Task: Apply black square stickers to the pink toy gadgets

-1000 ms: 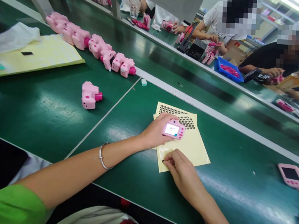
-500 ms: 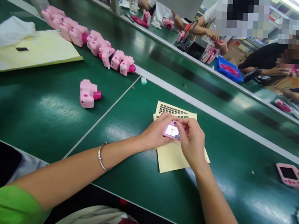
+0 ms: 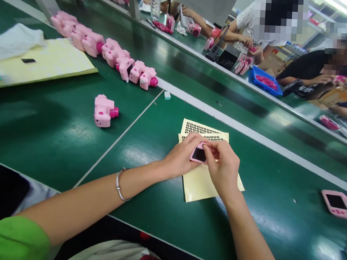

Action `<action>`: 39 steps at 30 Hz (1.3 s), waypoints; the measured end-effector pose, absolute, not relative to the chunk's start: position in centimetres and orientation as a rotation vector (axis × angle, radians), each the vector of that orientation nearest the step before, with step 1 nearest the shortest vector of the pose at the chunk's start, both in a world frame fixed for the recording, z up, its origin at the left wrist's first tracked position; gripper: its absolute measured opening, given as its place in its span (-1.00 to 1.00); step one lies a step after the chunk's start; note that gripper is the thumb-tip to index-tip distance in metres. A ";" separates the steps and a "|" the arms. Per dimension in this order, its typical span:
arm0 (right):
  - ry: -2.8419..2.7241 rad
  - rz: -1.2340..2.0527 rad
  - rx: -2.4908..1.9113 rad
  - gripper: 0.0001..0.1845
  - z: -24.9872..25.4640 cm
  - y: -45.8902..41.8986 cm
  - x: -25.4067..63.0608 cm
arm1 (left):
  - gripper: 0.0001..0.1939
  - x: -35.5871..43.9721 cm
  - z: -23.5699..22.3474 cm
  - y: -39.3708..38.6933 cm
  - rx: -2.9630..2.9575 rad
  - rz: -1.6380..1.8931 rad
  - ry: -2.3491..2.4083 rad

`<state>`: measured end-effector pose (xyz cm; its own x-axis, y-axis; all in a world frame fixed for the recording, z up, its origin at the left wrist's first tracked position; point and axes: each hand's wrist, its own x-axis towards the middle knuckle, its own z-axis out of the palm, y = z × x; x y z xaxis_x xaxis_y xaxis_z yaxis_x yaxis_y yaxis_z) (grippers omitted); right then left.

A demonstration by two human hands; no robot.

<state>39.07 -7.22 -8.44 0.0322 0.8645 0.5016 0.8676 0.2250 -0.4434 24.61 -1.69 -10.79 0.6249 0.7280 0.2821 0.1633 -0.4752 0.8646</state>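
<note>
A small pink toy camera (image 3: 199, 155) with a dark screen sits between my two hands, screen side toward me. My left hand (image 3: 181, 155) is closed around its left side. My right hand (image 3: 223, 163) grips the other side, thumb and finger pinched at the upper right corner of the back. Beneath the camera lie yellow sticker sheets (image 3: 200, 187) printed with rows of small black squares. My fingers hide part of the camera's body and its right side.
One pink camera (image 3: 104, 111) lies left on the green table, with a row of several others (image 3: 115, 52) behind it. Another camera (image 3: 337, 202) rests at the far right. A white rail (image 3: 234, 127) crosses the table. Co-workers sit beyond, near a blue tray (image 3: 265, 80).
The camera's screen, lit with a cartoon figure before, is now dark. Both hands stay around the camera almost in place. The fingertip at the far right edge is gone from view.
</note>
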 end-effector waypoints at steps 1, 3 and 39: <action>-1.810 -0.082 -1.603 -0.86 -8.5 -7.5 39.0 | -0.51 24.6 -10.7 -1.8 1.991 0.829 0.710; -1.882 -0.306 -1.596 -0.86 -8.8 -8.1 38.7 | -0.49 24.5 -10.6 -2.0 2.001 0.856 0.724; -1.738 0.516 -1.412 -0.73 -10.3 -9.9 41.8 | -0.64 23.0 -9.3 -1.6 1.481 0.716 0.648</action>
